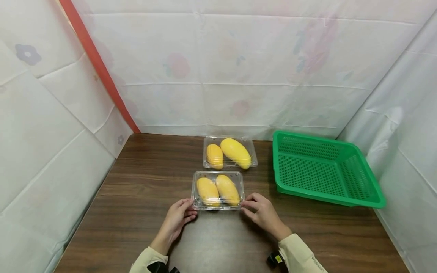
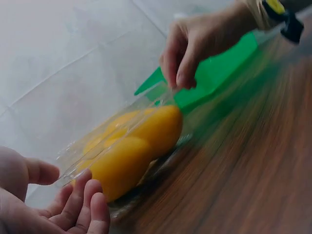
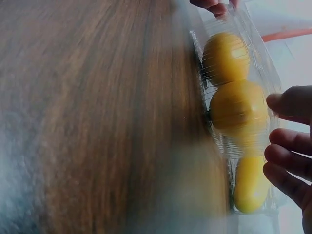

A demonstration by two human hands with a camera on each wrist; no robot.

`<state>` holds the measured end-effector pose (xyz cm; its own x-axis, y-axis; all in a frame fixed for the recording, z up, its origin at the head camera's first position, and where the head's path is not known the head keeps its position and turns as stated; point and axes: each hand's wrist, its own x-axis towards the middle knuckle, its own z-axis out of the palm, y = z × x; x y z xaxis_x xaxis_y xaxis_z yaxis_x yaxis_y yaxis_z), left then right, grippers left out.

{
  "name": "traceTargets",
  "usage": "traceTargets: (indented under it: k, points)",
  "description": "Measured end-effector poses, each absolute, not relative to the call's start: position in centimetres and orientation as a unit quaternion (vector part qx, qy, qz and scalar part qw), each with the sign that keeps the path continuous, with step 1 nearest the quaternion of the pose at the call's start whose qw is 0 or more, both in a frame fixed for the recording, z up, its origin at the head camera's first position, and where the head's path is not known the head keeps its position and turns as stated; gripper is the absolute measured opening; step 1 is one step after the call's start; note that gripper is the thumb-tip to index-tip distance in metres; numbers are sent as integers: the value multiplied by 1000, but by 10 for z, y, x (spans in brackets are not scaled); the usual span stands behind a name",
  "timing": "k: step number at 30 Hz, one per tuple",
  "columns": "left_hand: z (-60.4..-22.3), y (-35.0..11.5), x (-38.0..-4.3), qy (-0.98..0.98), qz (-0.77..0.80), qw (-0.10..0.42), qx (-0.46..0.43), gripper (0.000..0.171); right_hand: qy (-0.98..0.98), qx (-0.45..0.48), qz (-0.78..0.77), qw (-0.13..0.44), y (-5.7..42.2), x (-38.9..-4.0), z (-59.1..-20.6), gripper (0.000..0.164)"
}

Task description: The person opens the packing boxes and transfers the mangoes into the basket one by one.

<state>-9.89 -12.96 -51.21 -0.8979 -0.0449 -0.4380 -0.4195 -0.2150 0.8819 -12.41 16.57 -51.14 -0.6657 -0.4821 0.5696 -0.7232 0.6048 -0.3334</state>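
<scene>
A clear plastic clamshell box with two yellow mangoes inside lies in the middle of the table. My left hand pinches its near left corner between thumb and index finger; the other fingers are loosely bent in the left wrist view. At the near right corner, my right hand pinches the lid edge with thumb and fingertips. The lid lies over the mangoes. Right behind stands a second clear box, holding a smaller mango and a bigger, brighter yellow one.
To the right, a green plastic basket with slotted walls stands on the brown wood-grain table. White patterned sheeting rises behind the table and along both sides. A red strip runs down the back left corner.
</scene>
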Motion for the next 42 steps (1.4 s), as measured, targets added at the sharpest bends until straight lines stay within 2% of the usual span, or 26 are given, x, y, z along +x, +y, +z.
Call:
traceTargets:
  k: [5, 8, 23, 27, 32, 38, 42]
  points:
    - [-512, -126, -90, 531, 812, 122, -206, 21, -865, 365, 247, 240, 165, -124, -510, 21]
    - [-513, -123, -85, 499, 832, 135, -200, 22, -868, 363, 237, 241, 165, -123, -508, 20]
    - [-513, -113, -81, 473, 847, 167, -176, 9, -858, 378, 232, 260, 163, -123, -509, 18]
    - [-514, -107, -79, 477, 843, 191, -156, 11, -855, 379, 234, 265, 163, -123, -509, 18]
    - [-516, -99, -80, 483, 837, 206, -153, 23, -853, 387, 233, 260, 160, -122, -509, 15]
    - [-516, -88, -82, 479, 838, 215, -148, 16, -858, 382, 225, 259, 159, -120, -507, 14]
    - [-517, -75, -84, 483, 833, 233, -137, 22, -860, 378, 227, 257, 160, -120, -505, 13]
